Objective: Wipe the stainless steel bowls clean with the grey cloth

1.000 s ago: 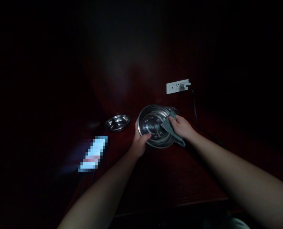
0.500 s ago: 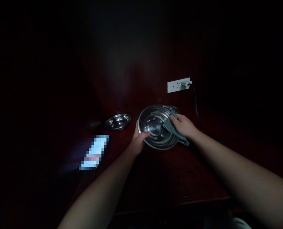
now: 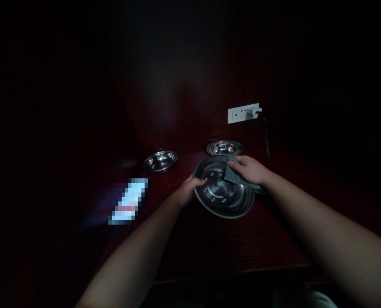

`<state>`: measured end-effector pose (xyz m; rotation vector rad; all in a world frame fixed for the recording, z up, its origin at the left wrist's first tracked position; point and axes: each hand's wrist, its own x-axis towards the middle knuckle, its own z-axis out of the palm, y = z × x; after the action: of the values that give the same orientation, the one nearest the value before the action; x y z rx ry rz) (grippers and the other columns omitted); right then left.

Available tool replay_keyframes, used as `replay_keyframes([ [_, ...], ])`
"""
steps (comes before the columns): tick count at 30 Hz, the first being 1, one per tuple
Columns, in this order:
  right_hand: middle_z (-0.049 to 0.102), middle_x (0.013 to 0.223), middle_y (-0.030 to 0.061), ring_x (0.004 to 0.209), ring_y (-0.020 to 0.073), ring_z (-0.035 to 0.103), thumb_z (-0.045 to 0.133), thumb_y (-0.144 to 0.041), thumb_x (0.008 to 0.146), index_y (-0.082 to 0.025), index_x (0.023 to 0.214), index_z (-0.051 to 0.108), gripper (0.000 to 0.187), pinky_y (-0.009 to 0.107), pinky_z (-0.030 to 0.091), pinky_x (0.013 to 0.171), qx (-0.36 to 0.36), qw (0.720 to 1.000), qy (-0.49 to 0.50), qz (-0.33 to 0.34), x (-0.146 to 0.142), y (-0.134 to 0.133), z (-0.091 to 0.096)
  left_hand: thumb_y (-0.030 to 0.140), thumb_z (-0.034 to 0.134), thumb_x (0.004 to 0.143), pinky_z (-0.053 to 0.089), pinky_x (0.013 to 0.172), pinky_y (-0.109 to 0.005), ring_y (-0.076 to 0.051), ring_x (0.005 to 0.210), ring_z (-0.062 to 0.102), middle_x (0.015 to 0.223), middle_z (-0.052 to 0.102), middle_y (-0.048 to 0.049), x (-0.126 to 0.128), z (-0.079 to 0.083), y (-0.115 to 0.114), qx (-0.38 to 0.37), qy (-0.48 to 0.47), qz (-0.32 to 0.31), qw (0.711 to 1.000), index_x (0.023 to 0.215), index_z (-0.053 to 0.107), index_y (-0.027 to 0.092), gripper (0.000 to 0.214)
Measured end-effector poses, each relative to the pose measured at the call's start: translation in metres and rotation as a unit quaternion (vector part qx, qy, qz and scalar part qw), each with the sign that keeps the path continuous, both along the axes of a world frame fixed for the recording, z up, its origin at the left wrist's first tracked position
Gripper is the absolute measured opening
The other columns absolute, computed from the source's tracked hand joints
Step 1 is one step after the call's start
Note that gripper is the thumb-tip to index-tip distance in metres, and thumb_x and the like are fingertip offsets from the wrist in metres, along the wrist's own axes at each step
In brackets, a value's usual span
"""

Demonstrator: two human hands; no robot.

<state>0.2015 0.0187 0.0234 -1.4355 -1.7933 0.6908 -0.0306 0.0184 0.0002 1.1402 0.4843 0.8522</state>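
A shiny steel bowl (image 3: pixel 221 188) is held tilted above the dark red table, its inside facing me. My left hand (image 3: pixel 189 189) grips its left rim, thumb inside and the other fingers hidden behind. A grey-green cloth (image 3: pixel 237 177) is pinched in my right hand (image 3: pixel 250 169) and lies over the bowl's upper right rim, one corner hanging past the edge. Behind this bowl stands another steel bowl or stack of dishes (image 3: pixel 224 148). A shallow steel bowl (image 3: pixel 161 161) rests farther left.
A bright, pixelated screen (image 3: pixel 128 202), like a phone, lies on the left with a thin cable below it. On the back wall is a white socket plate (image 3: pixel 243 113) with a plugged-in adapter; its dark cord (image 3: pixel 266 139) hangs down. The table (image 3: pixel 222 248) ends near the bottom.
The held bowl has moved down and to the right and tilted differently, uncovering more of the steel dish behind it. My right hand with the cloth has shifted slightly right.
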Motion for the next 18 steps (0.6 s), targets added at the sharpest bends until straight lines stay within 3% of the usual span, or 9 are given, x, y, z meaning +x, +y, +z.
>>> replay_keyframes([
  [5,0.069,0.072,0.0003,0.059,0.0144,0.061,0.048,-0.038,0.085,-0.019,0.087,0.065,0.026,0.025,0.047,0.058,-0.073,0.993,0.057,0.069,0.0,-0.001,-0.001,0.03,0.062,0.068,0.041,0.094,-0.052,-0.035,0.102,0.062,0.099,0.071,-0.0129,-0.003,-0.002,0.002,-0.02,0.018,-0.052,0.998,0.112,0.062,0.014,0.047],
  [10,0.069,0.071,0.0004,0.059,0.0143,0.061,0.049,-0.038,0.085,-0.019,0.083,0.066,0.026,0.026,0.047,0.06,-0.062,0.996,0.049,0.049,-0.001,0.0,-0.002,0.057,0.055,0.075,0.034,0.102,-0.053,-0.035,0.112,0.057,0.101,0.071,-0.0133,-0.003,-0.008,0.009,-0.028,0.032,-0.056,0.998,0.104,0.066,0.015,0.053],
  [14,0.07,0.072,0.0023,0.061,0.0152,0.062,0.05,-0.04,0.084,-0.018,0.082,0.067,0.028,0.025,0.046,0.059,-0.022,0.999,0.038,-0.025,-0.003,0.0,0.0,0.07,0.044,0.076,0.033,0.106,-0.049,-0.033,0.123,0.049,0.116,0.066,-0.0117,0.0,-0.009,0.014,-0.014,-0.019,0.002,1.0,0.112,0.063,0.018,0.066],
  [18,0.071,0.073,0.0043,0.063,0.0164,0.064,0.046,-0.04,0.086,-0.017,0.081,0.067,0.032,0.024,0.045,0.059,0.001,0.993,0.03,-0.115,-0.006,0.002,0.002,0.06,0.054,0.078,0.034,0.106,-0.048,-0.03,0.127,0.046,0.13,0.057,-0.0099,0.006,-0.009,0.012,0.034,-0.069,0.102,0.992,0.129,0.048,0.022,0.064],
])
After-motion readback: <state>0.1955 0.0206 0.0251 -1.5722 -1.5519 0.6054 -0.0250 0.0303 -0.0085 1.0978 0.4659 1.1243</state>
